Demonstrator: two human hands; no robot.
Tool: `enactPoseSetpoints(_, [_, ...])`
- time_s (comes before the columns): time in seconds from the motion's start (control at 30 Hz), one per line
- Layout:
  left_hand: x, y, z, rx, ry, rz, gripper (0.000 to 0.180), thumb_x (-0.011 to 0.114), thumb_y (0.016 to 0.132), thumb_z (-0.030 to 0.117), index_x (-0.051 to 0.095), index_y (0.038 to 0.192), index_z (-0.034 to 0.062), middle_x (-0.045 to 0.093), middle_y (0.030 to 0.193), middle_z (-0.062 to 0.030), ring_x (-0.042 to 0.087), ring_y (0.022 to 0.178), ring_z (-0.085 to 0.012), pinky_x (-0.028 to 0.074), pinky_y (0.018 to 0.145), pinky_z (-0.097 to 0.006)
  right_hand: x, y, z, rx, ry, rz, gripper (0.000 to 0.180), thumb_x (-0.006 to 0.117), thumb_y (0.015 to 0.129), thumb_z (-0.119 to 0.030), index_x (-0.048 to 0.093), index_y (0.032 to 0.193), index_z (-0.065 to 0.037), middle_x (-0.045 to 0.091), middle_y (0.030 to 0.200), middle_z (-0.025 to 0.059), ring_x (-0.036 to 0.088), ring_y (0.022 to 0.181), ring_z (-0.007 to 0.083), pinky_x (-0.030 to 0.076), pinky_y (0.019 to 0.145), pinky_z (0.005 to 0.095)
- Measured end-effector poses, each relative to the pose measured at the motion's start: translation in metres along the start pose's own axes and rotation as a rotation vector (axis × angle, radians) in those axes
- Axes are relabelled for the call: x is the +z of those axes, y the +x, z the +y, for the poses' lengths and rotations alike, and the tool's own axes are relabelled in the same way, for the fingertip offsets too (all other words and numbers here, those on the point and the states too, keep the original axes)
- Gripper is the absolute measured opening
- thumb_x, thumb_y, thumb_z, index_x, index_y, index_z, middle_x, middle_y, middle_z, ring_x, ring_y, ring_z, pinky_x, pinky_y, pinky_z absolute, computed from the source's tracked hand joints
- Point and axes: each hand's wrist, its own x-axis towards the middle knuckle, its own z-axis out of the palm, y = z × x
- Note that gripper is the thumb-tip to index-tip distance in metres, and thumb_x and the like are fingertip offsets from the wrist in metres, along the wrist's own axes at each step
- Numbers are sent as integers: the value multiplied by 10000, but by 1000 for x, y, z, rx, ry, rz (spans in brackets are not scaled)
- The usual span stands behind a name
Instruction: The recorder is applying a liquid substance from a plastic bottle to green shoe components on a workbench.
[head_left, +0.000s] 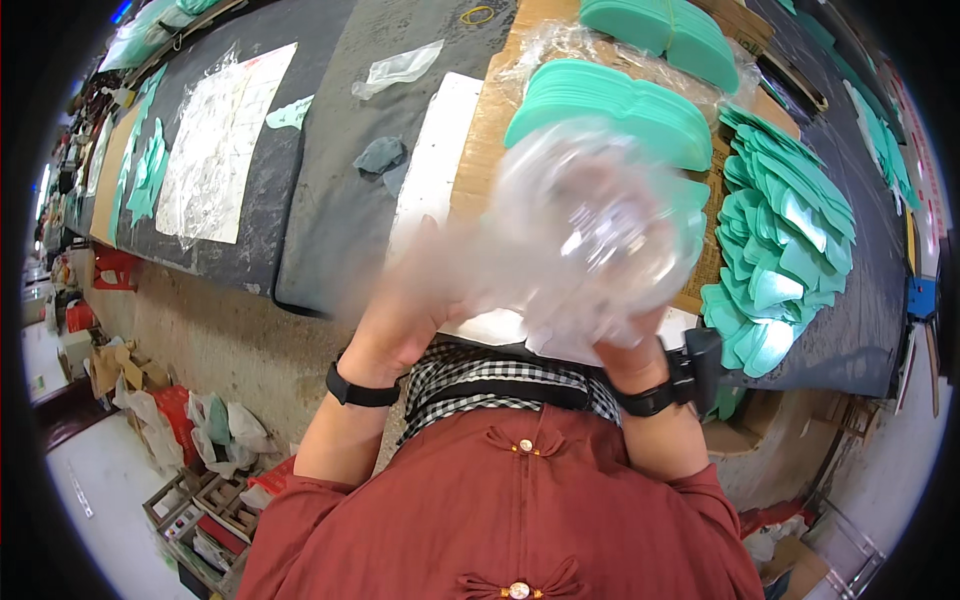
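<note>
Left hand (400,320) and right hand (630,345) are both raised and closed on a blurred, crumpled clear plastic film bundle (590,230), held above the cardboard-covered table edge (480,150). The film looks light, limp and slippery, so it is best gathered at its bunched lower edge. Stacked mint-green flat shaped pieces (790,250) lie to the right.

Hands: left hand (400,320) and right hand (625,345) hold the crumpled clear plastic bag (590,235) between them, above the table edge.
Behind bag: stack of green flat insole-shaped pieces (610,105) on brown cardboard sheet (480,140).
Right: fanned green pieces (790,250).
Left: grey felt mat (340,220).
</note>
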Motion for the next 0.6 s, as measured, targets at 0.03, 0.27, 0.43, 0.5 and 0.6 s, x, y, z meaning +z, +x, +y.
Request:
enactPoseSetpoints(0.03, [-11, 7, 0, -110, -50, -68, 583, 346, 1039, 490, 448, 1393, 38, 572, 1311, -106, 622, 1104, -246, 522, 922, -386, 0, 6, 0, 69, 21, 29, 640, 787, 744, -171, 517, 1282, 45, 650, 1145, 167, 666, 991, 266, 536, 821, 360])
enactPoseSetpoints(0.27, [-19, 8, -10, -51, -129, -12, 603, 394, 1020, 508, 433, 1402, 42, 578, 1286, -109, 613, 1119, -247, 538, 906, -385, 23, 24, -13, 186, 25, -69, 597, 780, 747, -135, 533, 1268, 20, 661, 1078, 135, 651, 968, 196, 528, 822, 328])
enactPoseSetpoints(0.43, [-3, 0, -2, 20, 13, 12, 672, 346, 1011, 568, 411, 1419, 39, 559, 1317, -128, 583, 1174, -259, 513, 949, -401, -3, 15, -30, 540, 221, -35, 601, 782, 758, -167, 533, 1273, 17, 663, 1086, 143, 665, 980, 227, 535, 824, 351])
enactPoseSetpoints(0.5, [-6, 4, 2, -102, -16, 45, 701, 326, 1004, 595, 411, 1420, 37, 558, 1325, -128, 586, 1172, -270, 508, 952, -391, -8, 19, -23, 426, 161, 23, 608, 788, 755, -179, 532, 1270, 19, 662, 1083, 138, 664, 977, 219, 536, 819, 348])
enactPoseSetpoints(0.6, [-2, 5, 5, -81, -28, -20, 674, 356, 1007, 573, 418, 1415, 41, 556, 1329, -126, 590, 1165, -285, 501, 961, -382, -1, 20, -18, 104, -86, -18, 617, 797, 729, -185, 545, 1258, 10, 657, 1068, 141, 671, 973, 235, 534, 808, 342])
